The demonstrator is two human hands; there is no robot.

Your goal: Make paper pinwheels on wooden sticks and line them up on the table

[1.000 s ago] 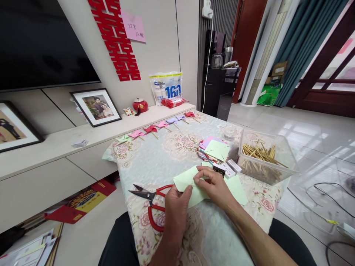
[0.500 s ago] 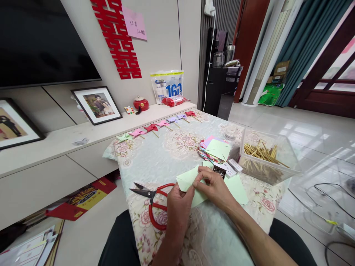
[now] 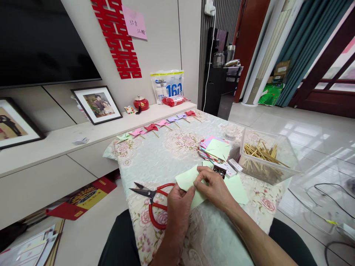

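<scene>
A pale green sheet of paper point(image 3: 186, 179) is held between my two hands over the near part of the table. My left hand point(image 3: 179, 201) is closed on its lower left edge, thumb on top. The fingertips of my right hand point(image 3: 212, 184) pinch the same sheet near its middle; what lies under them is hidden. Red-handled scissors point(image 3: 153, 199) lie partly open beside my left hand. Another green sheet point(image 3: 237, 189) lies under my right wrist. Just beyond the right hand is a small dark box point(image 3: 219, 171) of shiny metal pieces.
Finished paper pinwheels point(image 3: 151, 128) on sticks line the table's far left edge. A stack of coloured paper squares point(image 3: 216, 147) sits right of centre. A clear plastic bin point(image 3: 285, 171) of thin sticks point(image 3: 260, 151) and small white boxes point(image 3: 235, 165) stand at the right.
The green sheet has tilted slightly between my hands. My right fingertips have shifted a little; both hands keep their hold.
</scene>
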